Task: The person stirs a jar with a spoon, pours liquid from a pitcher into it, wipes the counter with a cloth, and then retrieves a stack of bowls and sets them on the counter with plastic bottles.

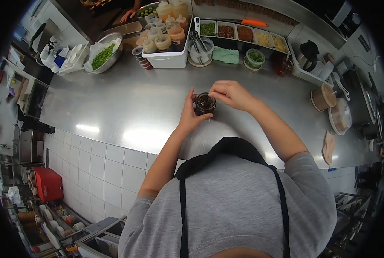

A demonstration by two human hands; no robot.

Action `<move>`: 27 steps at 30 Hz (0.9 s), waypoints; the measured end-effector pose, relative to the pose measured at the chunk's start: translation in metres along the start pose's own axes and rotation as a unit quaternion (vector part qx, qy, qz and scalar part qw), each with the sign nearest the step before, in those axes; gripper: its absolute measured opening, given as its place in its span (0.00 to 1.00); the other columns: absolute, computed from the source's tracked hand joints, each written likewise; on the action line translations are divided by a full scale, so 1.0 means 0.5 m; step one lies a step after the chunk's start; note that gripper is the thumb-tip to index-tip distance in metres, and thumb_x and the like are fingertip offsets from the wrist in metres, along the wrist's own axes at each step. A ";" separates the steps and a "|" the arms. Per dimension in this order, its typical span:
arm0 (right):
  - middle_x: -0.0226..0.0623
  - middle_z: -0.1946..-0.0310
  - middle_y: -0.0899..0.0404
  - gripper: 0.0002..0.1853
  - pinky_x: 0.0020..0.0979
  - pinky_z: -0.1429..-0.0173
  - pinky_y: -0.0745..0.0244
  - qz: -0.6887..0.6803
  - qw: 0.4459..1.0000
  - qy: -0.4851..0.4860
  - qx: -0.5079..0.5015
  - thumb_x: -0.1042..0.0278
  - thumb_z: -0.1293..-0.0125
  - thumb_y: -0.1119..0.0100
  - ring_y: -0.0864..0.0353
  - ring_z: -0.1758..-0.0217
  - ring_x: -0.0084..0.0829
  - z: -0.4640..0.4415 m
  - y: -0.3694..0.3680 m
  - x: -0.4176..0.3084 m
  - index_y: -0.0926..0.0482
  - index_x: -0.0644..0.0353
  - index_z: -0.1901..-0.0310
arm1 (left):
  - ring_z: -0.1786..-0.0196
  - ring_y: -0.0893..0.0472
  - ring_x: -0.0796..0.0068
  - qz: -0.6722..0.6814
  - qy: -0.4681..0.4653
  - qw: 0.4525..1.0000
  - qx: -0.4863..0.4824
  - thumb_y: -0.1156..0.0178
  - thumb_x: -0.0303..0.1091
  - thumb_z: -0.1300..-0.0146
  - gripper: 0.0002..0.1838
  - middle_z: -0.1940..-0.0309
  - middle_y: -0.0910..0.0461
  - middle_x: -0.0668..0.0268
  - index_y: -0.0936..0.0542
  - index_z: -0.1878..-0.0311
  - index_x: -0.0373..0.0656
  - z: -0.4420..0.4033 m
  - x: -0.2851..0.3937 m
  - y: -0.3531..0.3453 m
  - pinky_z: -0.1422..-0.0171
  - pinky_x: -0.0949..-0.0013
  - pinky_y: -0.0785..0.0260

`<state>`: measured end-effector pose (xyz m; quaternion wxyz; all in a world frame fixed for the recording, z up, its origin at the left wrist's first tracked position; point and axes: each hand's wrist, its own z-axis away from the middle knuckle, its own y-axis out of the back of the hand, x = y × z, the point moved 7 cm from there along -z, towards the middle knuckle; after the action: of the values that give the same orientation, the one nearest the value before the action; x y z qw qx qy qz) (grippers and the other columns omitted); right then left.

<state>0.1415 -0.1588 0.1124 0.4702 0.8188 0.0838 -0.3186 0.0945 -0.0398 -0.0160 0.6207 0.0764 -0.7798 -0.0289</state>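
A small glass jar (205, 104) with dark contents stands on the steel worktop (127, 96), in front of my body. My left hand (190, 112) is curved round its left and near side, with the thumb along the near side and the fingers at the far left. My right hand (231, 95) is closed in a pinch above the jar's right rim. Whatever its fingertips hold is hidden or too small to name.
Along the back stand a bowl of chopped greens (115, 39), a white tub (165, 61) of sauce bottles, a container with tongs (199, 55), a green cloth (226, 55) and topping trays (245, 34). Lidded tubs (324, 96) and a pinkish cloth (328, 147) lie right. Another person's hand (128, 16) shows behind.
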 end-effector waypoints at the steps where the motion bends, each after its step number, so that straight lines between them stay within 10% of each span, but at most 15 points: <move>1: 0.39 0.74 0.27 0.08 0.33 0.65 0.32 0.001 1.000 0.000 0.000 0.67 0.38 0.44 0.27 0.70 0.37 0.006 -0.015 0.011 0.25 0.63 0.68 | 0.41 0.34 0.63 0.036 0.013 0.999 0.014 0.24 0.28 0.65 0.62 0.45 0.36 0.56 0.57 0.30 0.39 0.000 -0.004 0.002 0.35 0.65 0.41; 23: 0.35 0.77 0.23 0.08 0.24 0.74 0.34 -0.169 0.937 -0.247 0.183 0.68 0.38 0.43 0.26 0.78 0.22 0.044 -0.067 0.096 0.23 0.64 0.69 | 0.54 0.34 0.62 -0.245 -0.025 0.953 0.178 0.22 0.42 0.69 0.63 0.58 0.35 0.59 0.52 0.33 0.30 0.011 0.054 -0.017 0.48 0.63 0.39; 27: 0.42 0.71 0.23 0.09 0.36 0.63 0.30 -0.027 0.984 -0.131 0.115 0.65 0.39 0.45 0.24 0.66 0.45 0.020 -0.065 0.053 0.22 0.62 0.66 | 0.54 0.33 0.62 -0.258 -0.014 0.948 0.187 0.22 0.42 0.69 0.62 0.58 0.35 0.59 0.51 0.34 0.29 0.009 0.052 -0.016 0.48 0.63 0.38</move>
<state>0.1438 -0.1538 0.0697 0.3713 0.8159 0.0061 -0.4432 0.0850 -0.0518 0.0069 0.5560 0.3891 -0.7333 -0.0425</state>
